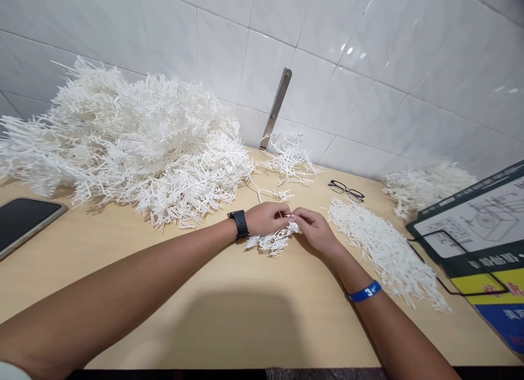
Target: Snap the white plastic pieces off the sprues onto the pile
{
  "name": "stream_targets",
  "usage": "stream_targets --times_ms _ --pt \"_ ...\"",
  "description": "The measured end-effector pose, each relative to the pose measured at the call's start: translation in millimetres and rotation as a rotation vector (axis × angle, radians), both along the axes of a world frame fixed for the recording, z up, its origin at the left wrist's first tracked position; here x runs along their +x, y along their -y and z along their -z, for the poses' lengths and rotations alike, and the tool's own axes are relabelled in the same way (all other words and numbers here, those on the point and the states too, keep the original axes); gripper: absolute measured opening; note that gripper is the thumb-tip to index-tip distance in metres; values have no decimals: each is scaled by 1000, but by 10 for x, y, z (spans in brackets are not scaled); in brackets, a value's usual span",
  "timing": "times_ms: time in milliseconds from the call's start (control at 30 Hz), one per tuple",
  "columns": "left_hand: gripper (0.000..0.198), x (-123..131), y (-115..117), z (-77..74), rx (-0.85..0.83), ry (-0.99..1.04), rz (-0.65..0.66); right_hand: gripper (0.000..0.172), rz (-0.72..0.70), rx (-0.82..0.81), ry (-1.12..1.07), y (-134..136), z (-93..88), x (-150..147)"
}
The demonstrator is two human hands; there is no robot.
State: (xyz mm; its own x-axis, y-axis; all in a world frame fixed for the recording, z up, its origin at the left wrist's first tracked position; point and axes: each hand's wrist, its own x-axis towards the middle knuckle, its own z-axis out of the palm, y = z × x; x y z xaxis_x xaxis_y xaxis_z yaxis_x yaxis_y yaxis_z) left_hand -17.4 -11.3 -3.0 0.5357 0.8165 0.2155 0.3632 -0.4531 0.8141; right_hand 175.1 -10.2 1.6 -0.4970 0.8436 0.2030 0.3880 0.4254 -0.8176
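Near the middle of the table, my left hand (268, 218) and my right hand (313, 227) meet with fingertips pinched together. Between them is a white branching plastic sprig (273, 242), its thin twigs hanging below the left hand onto the wood. The exact spot each fingertip grips is partly hidden. Beyond my hands lie a loose single sprig (268, 194) and a small tangle of white sprigs (289, 160). A large heap of the same white sprigs (155, 140) rises at the left. On the right, a flat row of white sprigs (385, 251) stretches diagonally beside my right forearm.
A phone (27, 221) lies at the left edge. Black-framed glasses (346, 190) rest near the wall. Another white pile (428, 184) sits at the back right, behind a printed box (478, 227) with a black wire frame (466, 246). A metal bracket (276, 108) stands against the tiled wall.
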Motion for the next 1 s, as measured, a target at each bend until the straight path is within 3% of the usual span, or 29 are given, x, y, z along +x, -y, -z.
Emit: stream_targets --times_ms 400,600,700,800,933,1000 --pt "18 37 8 -35 36 50 116 32 -89 -228 -239 -54 111 37" --pt "14 45 -17 21 103 35 126 32 -126 -242 -202 -14 71 -6" --pt "13 29 -26 46 88 46 155 29 -99 -278 -351 -54 45 36" --pt "9 15 -23 56 53 66 158 28 125 -179 -415 -158 13 170" --pt "8 18 -2 40 19 68 78 32 598 152 15 -296 -7 403" --pt "10 19 6 28 -4 67 39 32 743 228 203 -341 -1 491"
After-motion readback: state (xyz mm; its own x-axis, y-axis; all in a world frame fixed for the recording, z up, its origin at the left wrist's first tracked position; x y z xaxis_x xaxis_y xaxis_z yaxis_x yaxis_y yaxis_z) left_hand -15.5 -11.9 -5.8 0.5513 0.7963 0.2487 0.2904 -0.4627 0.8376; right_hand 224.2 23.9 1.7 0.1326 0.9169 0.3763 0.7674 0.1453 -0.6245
